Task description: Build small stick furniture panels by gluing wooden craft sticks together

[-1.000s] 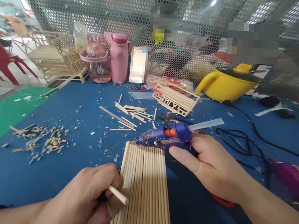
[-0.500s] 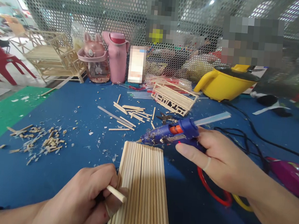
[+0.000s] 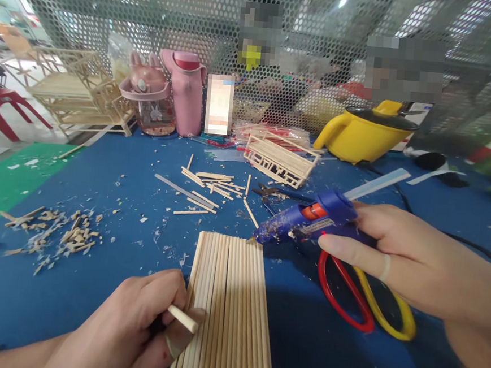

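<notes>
The left hand (image 3: 141, 326) is closed around a short wooden stick (image 3: 183, 318), pinched between thumb and fingers, and it rests on the near left edge of a flat panel of sticks (image 3: 227, 307) lying on the blue table (image 3: 114, 179) — a grip that seems to steady the panel while keeping the stick ready. The right hand (image 3: 396, 258) is wrapped around a blue glue gun (image 3: 310, 223), forefinger stretched along its underside, nozzle tilted down at the panel's far right corner, just touching or nearly so. Under that hand lie scissors (image 3: 364, 301) with red and yellow loops. Loose sticks (image 3: 211, 184) and wood scraps (image 3: 54, 234) lie scattered beyond; a small stick frame (image 3: 279, 161) and a yellow pot (image 3: 366, 137) stand well back.
</notes>
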